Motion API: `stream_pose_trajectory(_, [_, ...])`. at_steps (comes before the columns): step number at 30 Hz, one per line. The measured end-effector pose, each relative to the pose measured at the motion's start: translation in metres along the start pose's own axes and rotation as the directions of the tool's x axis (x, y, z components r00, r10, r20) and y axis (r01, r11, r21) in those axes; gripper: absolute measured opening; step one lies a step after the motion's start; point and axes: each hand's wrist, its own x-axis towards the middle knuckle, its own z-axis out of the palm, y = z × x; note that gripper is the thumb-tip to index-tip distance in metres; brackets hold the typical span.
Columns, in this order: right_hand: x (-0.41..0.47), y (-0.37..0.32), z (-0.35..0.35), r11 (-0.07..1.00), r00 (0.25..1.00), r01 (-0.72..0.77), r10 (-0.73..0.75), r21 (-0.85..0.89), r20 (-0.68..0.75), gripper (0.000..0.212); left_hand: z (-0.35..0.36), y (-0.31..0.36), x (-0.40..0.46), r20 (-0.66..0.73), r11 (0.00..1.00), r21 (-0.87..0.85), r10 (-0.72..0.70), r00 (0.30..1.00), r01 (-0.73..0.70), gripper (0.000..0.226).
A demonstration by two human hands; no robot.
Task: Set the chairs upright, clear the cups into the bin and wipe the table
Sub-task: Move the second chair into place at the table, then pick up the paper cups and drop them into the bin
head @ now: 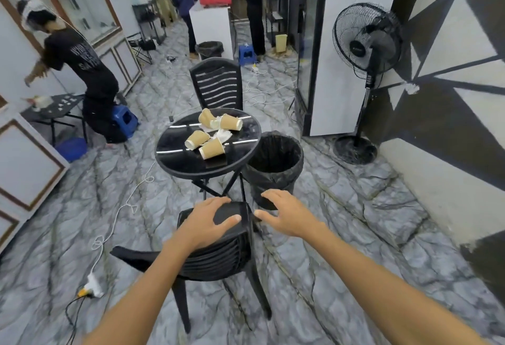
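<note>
My left hand [209, 221] lies flat on the top of the near black chair [218, 251], fingers spread wide and not curled around it. My right hand [284, 214] is open too, with its thumb just touching the chair's top edge and the other fingers in the air. The chair stands on its legs, with its back toward the table.

At 12 o'clock from my hands is the round black table [177, 153]. Four paper cups [211, 147] lie on their sides on it, mixed with crumpled white tissue [224, 135]. The chair top is very near the table legs, so there is little room there. At 1 o'clock the black bin [276, 164] stands just beside the table, open at the top. A second black chair [217, 85] stands upright past the table at 12 o'clock.

The floor at 3 o'clock is open up to the wall. A standing fan [366, 46] is at 2 o'clock. At 9 o'clock a white cord [120, 208] and a plug strip [91, 286] lie on the floor. A person [79, 65] bends over a blue stool [124, 120] at 10 o'clock.
</note>
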Motion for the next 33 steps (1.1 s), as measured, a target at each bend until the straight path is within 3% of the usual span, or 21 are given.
stream_pose_trajectory(4, [-0.002, 0.043, -0.025, 0.999, 1.0, 0.029, -0.03, 0.025, 0.008, 0.067, 0.023, 0.042, 0.033, 0.03, 1.0, -0.021, 0.011, 0.999, -0.01, 0.089])
stream_pose_trajectory(8, [0.003, 0.081, -0.045, 1.0, 1.0, 0.008, -0.008, 0.03, 0.016, 0.071, 0.041, 0.071, 0.067, 0.044, 1.0, -0.009, 0.027, 0.999, -0.027, 0.078])
stream_pose_trajectory(14, [0.032, 0.128, -0.068, 0.999, 0.999, 0.02, -0.021, 0.037, 0.026, 0.071, 0.047, 0.095, 0.127, 0.042, 0.998, 0.02, 0.052, 0.998, -0.053, 0.08])
stream_pose_trajectory(26, [0.161, 0.195, -0.11, 0.993, 0.993, 0.104, -0.106, 0.051, 0.045, 0.056, 0.039, 0.095, 0.267, -0.006, 0.997, -0.071, 0.031, 0.999, -0.031, 0.072])
stream_pose_trajectory(33, [0.228, 0.235, -0.123, 0.987, 0.983, 0.159, -0.161, 0.03, 0.084, 0.066, 0.035, 0.086, 0.332, 0.008, 0.995, -0.086, -0.058, 0.998, 0.059, 0.067])
